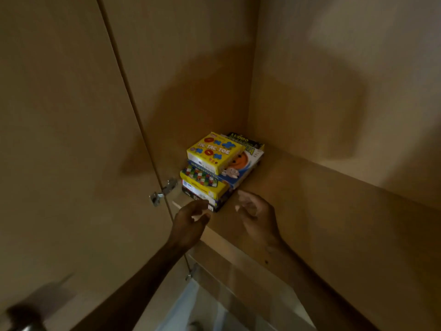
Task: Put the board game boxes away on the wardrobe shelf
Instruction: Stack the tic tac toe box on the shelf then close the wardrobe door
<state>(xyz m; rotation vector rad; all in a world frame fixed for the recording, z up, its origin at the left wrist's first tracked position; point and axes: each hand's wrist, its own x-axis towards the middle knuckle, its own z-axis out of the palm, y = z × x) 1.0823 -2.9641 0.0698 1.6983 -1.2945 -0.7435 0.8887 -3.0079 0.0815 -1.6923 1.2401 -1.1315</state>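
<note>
At shelf front edge: left hand (189, 222) has its fingers loosely curled and grips nothing. Its fingertips are at the near face of the bottom box; touching or just short, can't tell. Right hand (256, 215) is just beside the stack's near-right corner, fingers relaxed, also holding nothing, apart from the boxes.

Stack (214, 173) of board game boxes sits on the wardrobe shelf (322, 206), tucked into the left rear corner, next to the door hinge (164, 191).

Layers, top down:
- yellow Tic-Tac-Toe box (214, 151)
- blue-and-white box (243, 167), skewed, poking out to the right
- yellow checker-pattern box (202, 183)
- dark box (220, 201) at the bottom

A black-and-yellow box (247, 140) shows at the back; which layer it sits in is unclear.

Status, my read: placement looks done for these boxes, since all rest on the shelf and none is in hand. What may be left is squaring up the stack, because the layers are misaligned, then closing the wardrobe door (59, 139). Whether more boxes wait off-frame isn't visible.
</note>
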